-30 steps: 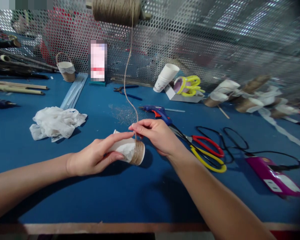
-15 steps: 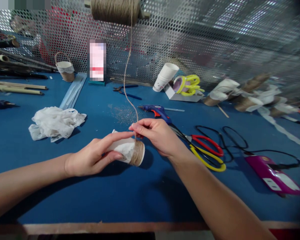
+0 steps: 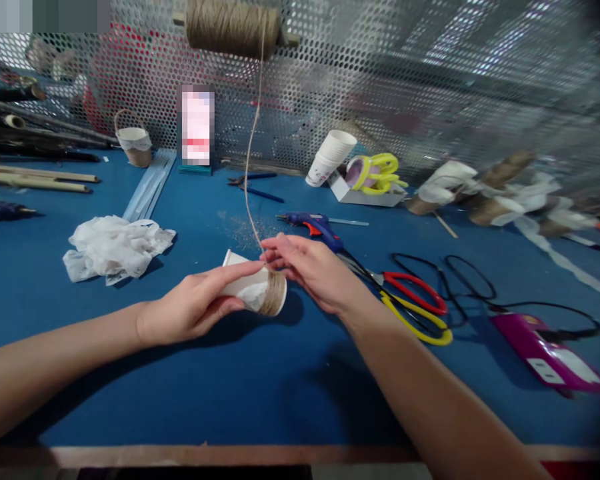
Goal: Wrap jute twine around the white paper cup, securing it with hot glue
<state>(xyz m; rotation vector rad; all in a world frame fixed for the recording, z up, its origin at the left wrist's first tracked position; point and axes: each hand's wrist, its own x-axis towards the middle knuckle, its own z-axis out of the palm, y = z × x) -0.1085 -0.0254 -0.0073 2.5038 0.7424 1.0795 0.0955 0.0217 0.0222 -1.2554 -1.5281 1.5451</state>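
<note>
My left hand (image 3: 190, 303) grips a white paper cup (image 3: 236, 260) lying on its side, rim pointing right. Brown twine (image 3: 275, 293) is wound in several turns around the rim end of the cup. The left index fingertip presses at the edge of the winding, where the strand (image 3: 249, 167) comes down from above. Just right of that spot is my right hand (image 3: 310, 267), its fingers stretched out and the thumb lifted off them. Its fingertips are beside the strand, perhaps touching it. The far side of the cup is hidden.
A twine spool (image 3: 233, 28) hangs on the perforated metal screen. Crumpled white lace (image 3: 117, 248) lies left. Pliers (image 3: 260, 183), a blue glue gun (image 3: 310, 223) and red-and-yellow-handled scissors (image 3: 415, 293) lie beyond and right. Stacked cups (image 3: 330, 157) and a purple device (image 3: 545, 350) are further right.
My right thumb and fingers have loosened from their pinch on the twine. The cup has shifted slightly up and left, and the strand hangs further to the left.
</note>
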